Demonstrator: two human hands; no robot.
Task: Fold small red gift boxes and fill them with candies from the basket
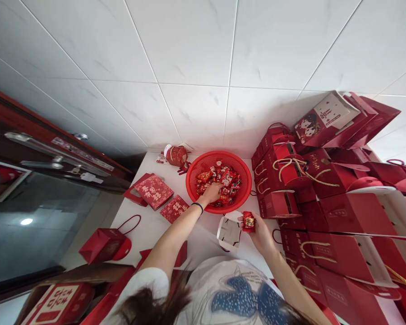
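My left hand reaches into a round red plastic basket of wrapped candies. Its fingers are bent down among the wrappers, so whatever they pinch is hidden. In my right hand, just in front of the basket, is a red-wrapped candy with a gold and dark pattern, gripped between thumb and fingers. Right beside that hand, to its left, a small box stands with its flaps up, showing a pale inside.
Stacks of red gift boxes with rope handles crowd the right side. Red printed cards, a red jar and a handled red box lie left on the white table. A tiled wall rises behind.
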